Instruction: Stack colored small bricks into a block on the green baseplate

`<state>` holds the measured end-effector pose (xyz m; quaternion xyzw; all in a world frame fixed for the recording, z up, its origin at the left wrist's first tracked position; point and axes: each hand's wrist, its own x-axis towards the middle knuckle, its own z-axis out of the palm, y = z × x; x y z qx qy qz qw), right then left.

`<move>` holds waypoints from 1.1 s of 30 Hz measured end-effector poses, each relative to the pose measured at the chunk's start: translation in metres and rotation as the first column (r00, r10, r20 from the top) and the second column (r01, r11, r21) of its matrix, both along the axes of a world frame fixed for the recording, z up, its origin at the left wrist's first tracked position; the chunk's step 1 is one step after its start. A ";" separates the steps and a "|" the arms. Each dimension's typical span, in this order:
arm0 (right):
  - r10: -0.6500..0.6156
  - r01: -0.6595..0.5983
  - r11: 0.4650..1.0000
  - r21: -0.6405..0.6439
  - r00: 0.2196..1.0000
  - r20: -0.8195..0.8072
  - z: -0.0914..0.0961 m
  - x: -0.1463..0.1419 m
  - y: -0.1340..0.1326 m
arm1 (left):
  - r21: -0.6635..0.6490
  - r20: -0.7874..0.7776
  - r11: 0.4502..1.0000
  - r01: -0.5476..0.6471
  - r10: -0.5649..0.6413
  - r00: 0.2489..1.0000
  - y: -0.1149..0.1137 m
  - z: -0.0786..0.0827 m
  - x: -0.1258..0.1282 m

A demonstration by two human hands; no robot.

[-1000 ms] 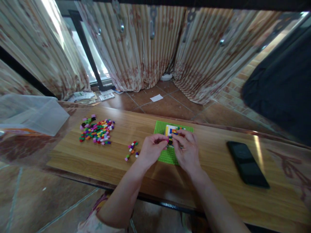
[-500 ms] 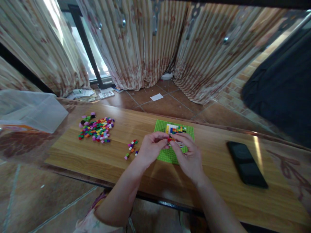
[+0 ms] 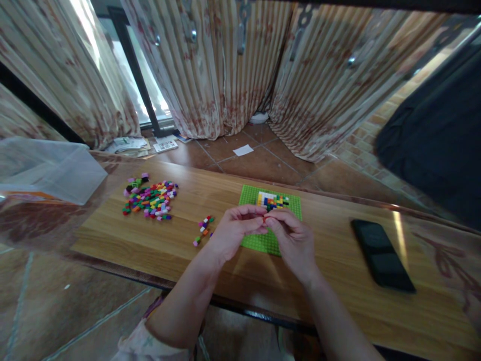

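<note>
Over the green baseplate (image 3: 263, 244), my left hand (image 3: 238, 225) and my right hand (image 3: 295, 238) meet at their fingertips. A tiny red toy brick (image 3: 264, 219) shows between them, pinched by both hands and mostly covered by the fingers. Just beyond the fingers, a patch of assembled bricks (image 3: 274, 200) in white, yellow, blue, orange and green is fixed on the baseplate. My hands hide the near part of this patch. Left of my left hand lies a short scatter of loose bricks (image 3: 204, 229).
A larger pile of mixed bricks (image 3: 152, 200) spreads on the left of the wooden table (image 3: 330, 301). Past it stands a clear plastic bin (image 3: 56, 170). A black phone (image 3: 381, 254) lies on the right. Striped curtains (image 3: 225, 75) hang beyond the table.
My fingertips have drawn closer together around the red brick, and less of it shows. The near part of the brick patch is now more covered. The loose bricks have stayed put.
</note>
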<state>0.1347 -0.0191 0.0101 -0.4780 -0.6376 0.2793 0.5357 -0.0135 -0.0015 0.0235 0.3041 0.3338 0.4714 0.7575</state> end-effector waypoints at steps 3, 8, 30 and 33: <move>-0.036 0.035 0.999 -0.012 0.997 -0.065 -0.002 0.003 0.003 | -0.015 -0.025 0.999 -0.034 0.034 0.999 0.001 0.000 0.000; -0.192 0.192 0.981 0.032 0.981 -0.006 -0.010 0.017 0.011 | -0.007 -0.139 0.992 -0.124 0.122 0.983 0.001 0.001 0.002; -0.298 0.128 0.934 0.334 0.796 0.527 -0.014 0.017 0.025 | 0.040 -0.218 0.990 -0.138 0.144 0.965 0.005 -0.002 0.004; -0.317 0.149 0.929 0.339 0.793 0.520 -0.015 0.015 0.025 | 0.043 -0.222 0.989 -0.139 0.146 0.964 0.005 -0.002 0.004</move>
